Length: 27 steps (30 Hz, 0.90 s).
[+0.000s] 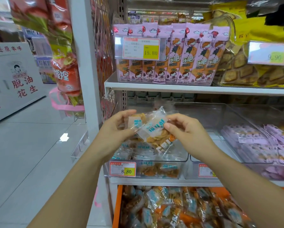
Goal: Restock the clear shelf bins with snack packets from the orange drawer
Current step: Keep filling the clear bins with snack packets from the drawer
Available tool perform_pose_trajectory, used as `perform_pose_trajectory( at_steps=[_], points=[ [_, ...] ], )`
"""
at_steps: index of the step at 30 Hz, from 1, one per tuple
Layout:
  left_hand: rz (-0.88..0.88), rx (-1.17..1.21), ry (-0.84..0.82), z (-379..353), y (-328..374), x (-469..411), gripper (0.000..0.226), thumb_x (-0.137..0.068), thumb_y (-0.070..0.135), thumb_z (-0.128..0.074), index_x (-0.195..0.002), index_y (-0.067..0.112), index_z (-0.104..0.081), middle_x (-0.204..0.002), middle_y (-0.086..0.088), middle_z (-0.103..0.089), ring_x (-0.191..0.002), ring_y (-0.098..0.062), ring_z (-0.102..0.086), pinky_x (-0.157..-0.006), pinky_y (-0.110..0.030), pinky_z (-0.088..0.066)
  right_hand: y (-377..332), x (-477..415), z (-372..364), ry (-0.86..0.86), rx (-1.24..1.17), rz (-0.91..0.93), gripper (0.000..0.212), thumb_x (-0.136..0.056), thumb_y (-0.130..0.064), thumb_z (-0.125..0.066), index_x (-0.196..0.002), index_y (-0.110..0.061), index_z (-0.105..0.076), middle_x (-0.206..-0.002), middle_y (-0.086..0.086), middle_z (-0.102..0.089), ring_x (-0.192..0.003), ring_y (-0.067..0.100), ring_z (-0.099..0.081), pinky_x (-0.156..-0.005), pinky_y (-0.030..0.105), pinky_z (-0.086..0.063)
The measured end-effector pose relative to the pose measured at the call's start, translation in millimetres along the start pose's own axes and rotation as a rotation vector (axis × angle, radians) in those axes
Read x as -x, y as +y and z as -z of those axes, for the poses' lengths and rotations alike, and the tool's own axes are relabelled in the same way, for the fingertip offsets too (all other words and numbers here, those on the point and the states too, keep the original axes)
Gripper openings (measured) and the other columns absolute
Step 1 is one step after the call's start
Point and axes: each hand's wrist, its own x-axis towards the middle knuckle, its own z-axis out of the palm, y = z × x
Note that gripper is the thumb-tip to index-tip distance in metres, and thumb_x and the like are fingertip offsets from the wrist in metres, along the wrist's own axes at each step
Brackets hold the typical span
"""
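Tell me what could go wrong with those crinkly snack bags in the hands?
The right hand only pinches the edge of a clear snack packet with a blue-and-white label, so it might slip and miss the clear plastic shelf bin below. The left hand grips another clear packet; squeezing hard could crush the crisps inside. One could also land among the purple packets in the next bin.

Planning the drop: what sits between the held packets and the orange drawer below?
In the head view, the clear bin with the 8.80 tag, partly filled, and the white shelf edge.
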Motion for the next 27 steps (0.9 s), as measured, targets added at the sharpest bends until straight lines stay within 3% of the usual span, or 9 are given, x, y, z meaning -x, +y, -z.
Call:
perform_pose_trajectory(
  at_steps=[3,7,10,12,15,17,21,23,27],
  points=[
    [0.020,0.080,-0.065,-1.0,0.0,-1.5,0.050,-0.090,0.001,-0.058,-0.123,0.039,-0.054,-0.115,0.005,-0.065,-0.095,-0.016,-0.069,-0.073,-0.031,-0.059,1.0,-0.5,-5.9,0.002,0.013,-0.021,0.018,-0.092,-0.019,-0.058,-0.089,-0.037,-0.058,-0.096,-0.011,-0.065,-0.087,0.000,-0.062,-0.071,0.013,-0.048],
    [-0.087,-0.171,-0.059,-2.0,-6.2,-6.9,0.057,-0.091,0.010,-0.061,-0.132,0.046,-0.043,-0.122,0.008,-0.064,-0.109,-0.008,-0.062,-0.090,-0.029,-0.053,10.1,1.4,-7.7,0.083,0.069,-0.035,0.018,-0.092,-0.017,-0.059,-0.085,-0.033,-0.059,-0.085,-0.012,-0.060,-0.072,-0.004,-0.054,-0.064,0.008,-0.040],
    [-0.079,-0.168,0.050,-14.1,-12.5,-12.6,0.038,-0.087,0.015,-0.067,-0.122,0.025,-0.059,-0.100,0.006,-0.073,-0.090,-0.007,-0.068,-0.077,-0.023,-0.055,19.4,4.2,-4.8,0.116,0.104,-0.081,0.016,-0.090,-0.018,-0.061,-0.085,-0.033,-0.061,-0.074,-0.003,-0.064,-0.060,0.003,-0.051,-0.057,0.018,-0.042],
    [-0.019,-0.103,0.080,-25.2,-13.5,-15.3,0.016,-0.088,0.020,-0.065,-0.105,0.020,-0.067,-0.092,0.003,-0.073,-0.080,-0.009,-0.068,-0.068,-0.022,-0.053,22.3,6.1,-2.3,0.119,0.086,-0.101,0.011,-0.090,-0.015,-0.061,-0.088,-0.025,-0.063,-0.081,-0.003,-0.062,-0.060,-0.004,-0.053,-0.055,0.008,-0.040],
    [0.132,0.111,-0.087,-36.9,-12.7,-22.3,0.023,-0.095,0.038,-0.051,-0.104,0.025,-0.067,-0.095,0.008,-0.072,-0.088,-0.012,-0.068,-0.080,-0.033,-0.055,28.9,3.8,5.0,0.172,0.104,-0.088,0.014,-0.089,-0.012,-0.063,-0.084,-0.025,-0.063,-0.093,-0.010,-0.058,-0.066,-0.014,-0.053,-0.062,0.004,-0.041],
    [0.140,0.107,-0.216,-43.6,-14.8,-26.8,0.030,-0.086,0.049,-0.060,-0.112,0.035,-0.061,-0.108,0.016,-0.068,-0.100,-0.005,-0.066,-0.092,-0.035,-0.052,35.8,-0.3,11.3,0.197,0.117,-0.114,0.016,-0.088,-0.014,-0.064,-0.083,-0.029,-0.064,-0.088,-0.013,-0.062,-0.066,-0.009,-0.056,-0.063,0.007,-0.045],
    [-0.080,-0.394,-0.238,-54.4,-24.3,-34.7,0.070,-0.083,0.012,-0.072,-0.138,0.038,-0.038,-0.126,0.016,-0.047,-0.104,-0.005,-0.055,-0.085,-0.016,-0.049,51.5,-7.3,16.7,0.215,0.315,-0.113,0.006,-0.086,-0.022,-0.067,-0.085,-0.028,-0.066,-0.089,-0.017,-0.062,-0.088,0.010,-0.057,-0.082,0.028,-0.046],
    [-0.099,-0.420,-0.216,-52.8,-28.2,-39.5,0.070,-0.085,0.002,-0.066,-0.135,0.041,-0.036,-0.122,0.017,-0.046,-0.090,-0.013,-0.060,-0.078,-0.029,-0.054,56.4,-10.9,16.9,0.184,0.455,-0.091,0.009,-0.085,-0.027,-0.068,-0.092,-0.023,-0.069,-0.108,-0.017,-0.054,-0.106,0.010,-0.043,-0.091,0.026,-0.035],
    [-0.074,-0.447,-0.228,-47.0,-35.2,-51.4,0.077,-0.082,-0.004,-0.064,-0.139,0.038,-0.036,-0.124,0.017,-0.048,-0.104,-0.026,-0.061,-0.081,-0.044,-0.055,57.6,-16.0,18.9,-0.006,0.416,-0.136,0.021,-0.079,-0.036,-0.072,-0.088,-0.040,-0.054,-0.116,-0.009,-0.054,-0.122,0.014,-0.036,-0.101,0.032,-0.034]
  ],
)
